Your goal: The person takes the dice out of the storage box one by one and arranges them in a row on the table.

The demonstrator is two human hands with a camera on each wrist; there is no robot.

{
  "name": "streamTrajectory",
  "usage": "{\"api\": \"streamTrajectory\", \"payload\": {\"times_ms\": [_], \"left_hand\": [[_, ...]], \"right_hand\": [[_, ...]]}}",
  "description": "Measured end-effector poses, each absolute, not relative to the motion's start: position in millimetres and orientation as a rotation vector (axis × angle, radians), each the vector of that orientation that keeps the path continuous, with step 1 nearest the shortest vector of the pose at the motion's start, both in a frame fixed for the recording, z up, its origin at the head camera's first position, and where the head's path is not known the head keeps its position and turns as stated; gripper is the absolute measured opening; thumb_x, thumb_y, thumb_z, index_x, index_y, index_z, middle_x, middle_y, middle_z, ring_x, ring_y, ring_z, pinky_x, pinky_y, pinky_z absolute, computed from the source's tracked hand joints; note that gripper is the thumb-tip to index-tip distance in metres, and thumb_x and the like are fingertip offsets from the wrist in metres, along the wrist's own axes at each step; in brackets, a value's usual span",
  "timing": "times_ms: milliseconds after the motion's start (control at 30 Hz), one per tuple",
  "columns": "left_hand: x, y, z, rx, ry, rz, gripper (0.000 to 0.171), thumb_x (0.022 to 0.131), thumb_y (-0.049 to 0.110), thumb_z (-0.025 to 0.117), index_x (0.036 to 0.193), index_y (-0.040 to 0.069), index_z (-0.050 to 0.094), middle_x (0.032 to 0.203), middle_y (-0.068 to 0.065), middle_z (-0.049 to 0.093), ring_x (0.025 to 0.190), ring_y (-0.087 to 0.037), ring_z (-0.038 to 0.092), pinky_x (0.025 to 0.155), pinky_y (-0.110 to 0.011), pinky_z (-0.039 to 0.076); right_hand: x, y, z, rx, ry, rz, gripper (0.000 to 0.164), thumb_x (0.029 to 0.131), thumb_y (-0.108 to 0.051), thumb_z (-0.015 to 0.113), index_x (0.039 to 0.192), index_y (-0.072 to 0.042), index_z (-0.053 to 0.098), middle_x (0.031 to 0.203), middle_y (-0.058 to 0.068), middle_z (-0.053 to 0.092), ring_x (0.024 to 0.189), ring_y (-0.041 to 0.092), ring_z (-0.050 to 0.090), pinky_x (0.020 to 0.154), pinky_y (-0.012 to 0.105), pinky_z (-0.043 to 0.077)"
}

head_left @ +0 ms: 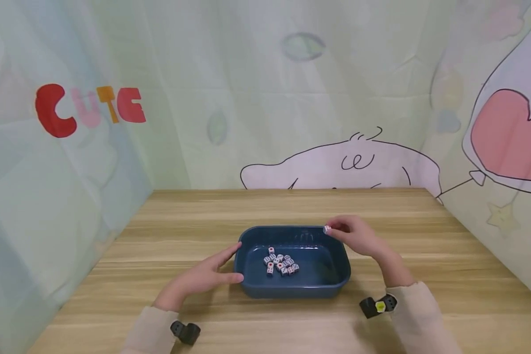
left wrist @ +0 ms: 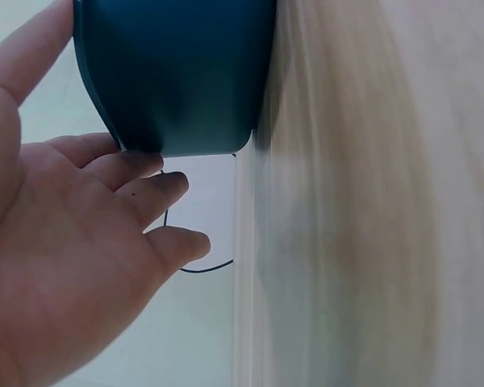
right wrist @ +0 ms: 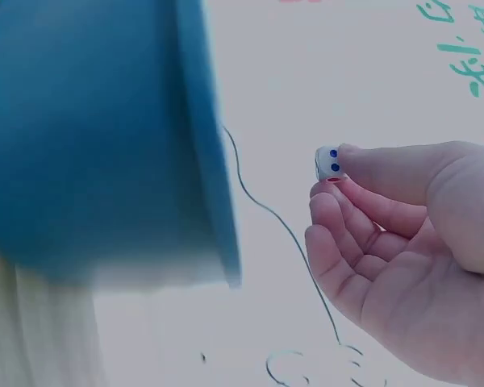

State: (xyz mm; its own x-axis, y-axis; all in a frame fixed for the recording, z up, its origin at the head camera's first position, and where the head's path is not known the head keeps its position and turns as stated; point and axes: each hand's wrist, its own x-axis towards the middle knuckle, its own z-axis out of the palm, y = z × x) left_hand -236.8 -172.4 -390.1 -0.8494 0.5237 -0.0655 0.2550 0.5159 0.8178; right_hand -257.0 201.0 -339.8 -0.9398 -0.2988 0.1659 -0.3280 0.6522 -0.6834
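The blue rectangular tray (head_left: pixel 294 291), touched by the spread left hand (head_left: pixel 205 276), already holds white cubic dice (head_left: pixel 280 266); the right hand (head_left: pixel 359 237) pinches another die (head_left: pixel 327 229) outside.

Wood-grain table (head_left: pixel 190 211) beneath left hand (head_left: pixel 205 275) and right hand (head_left: pixel 358 237). Pastel curtain (head_left: pixel 212 54) beyond both. "CUTE" lettering (head_left: pixel 88 119) up-left of left hand; balloon print (head_left: pixel 509 137) up-right of right.

Beige sleeves (head_left: pixel 150 330), black wrist cameras (head_left: pixel 189 334), the right one with a yellow patch (head_left: pixel 380 307).
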Motion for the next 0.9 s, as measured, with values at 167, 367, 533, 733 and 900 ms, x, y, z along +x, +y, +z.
{"api": "streamTrajectory", "payload": {"times_ms": [167, 367, 533, 733, 900], "left_hand": [[-238, -171, -390, 0.652, 2.455, 1.256, 0.084, 0.089, 0.034, 0.069, 0.154, 0.012, 0.022, 0.160, -0.016, 0.016, 0.145, -0.040, 0.013, 0.114, -0.060, 0.017], [-237, -173, -391, 0.639, 2.456, 1.255, 0.084, 0.089, 0.034, 0.070, 0.154, 0.012, 0.022, 0.159, -0.016, 0.016, 0.145, -0.040, 0.013, 0.114, -0.060, 0.017], [-236, -173, -391, 0.644, 2.458, 1.249, 0.084, 0.088, 0.034, 0.070, 0.154, 0.012, 0.023, 0.159, -0.016, 0.017, 0.145, -0.040, 0.014, 0.113, -0.061, 0.017], [-236, -172, -388, 0.646, 2.452, 1.245, 0.084, 0.088, 0.035, 0.070, 0.155, 0.014, 0.022, 0.160, -0.015, 0.017, 0.145, -0.040, 0.014, 0.113, -0.061, 0.017], [-235, -173, -387, 0.606, 2.456, 1.241, 0.084, 0.088, 0.036, 0.070, 0.155, 0.016, 0.023, 0.160, -0.015, 0.017, 0.145, -0.041, 0.014, 0.113, -0.061, 0.018]], "right_hand": [[-253, 227, -339, 0.506, -2.809, 1.154, 0.024, 0.095, -0.017, 0.062, 0.109, 0.002, 0.067, 0.095, 0.009, 0.067, 0.084, 0.018, 0.060, 0.077, 0.034, 0.052], [-252, 246, -346, 0.505, -2.812, 1.130, 0.021, 0.095, -0.015, 0.062, 0.103, 0.003, 0.067, 0.090, 0.007, 0.067, 0.082, 0.018, 0.060, 0.073, 0.031, 0.051], [-252, 253, -354, 0.483, -2.819, 1.098, 0.021, 0.094, -0.016, 0.063, 0.101, 0.003, 0.068, 0.091, 0.011, 0.068, 0.080, 0.015, 0.060, 0.070, 0.029, 0.051], [-252, 255, -358, 0.459, -2.842, 1.091, 0.022, 0.094, -0.018, 0.063, 0.101, 0.003, 0.068, 0.092, 0.013, 0.068, 0.081, 0.014, 0.060, 0.070, 0.029, 0.051], [-256, 256, -363, 0.474, -2.849, 1.100, 0.018, 0.093, -0.014, 0.064, 0.099, 0.001, 0.068, 0.089, 0.009, 0.067, 0.078, 0.014, 0.058, 0.068, 0.027, 0.050]]}}
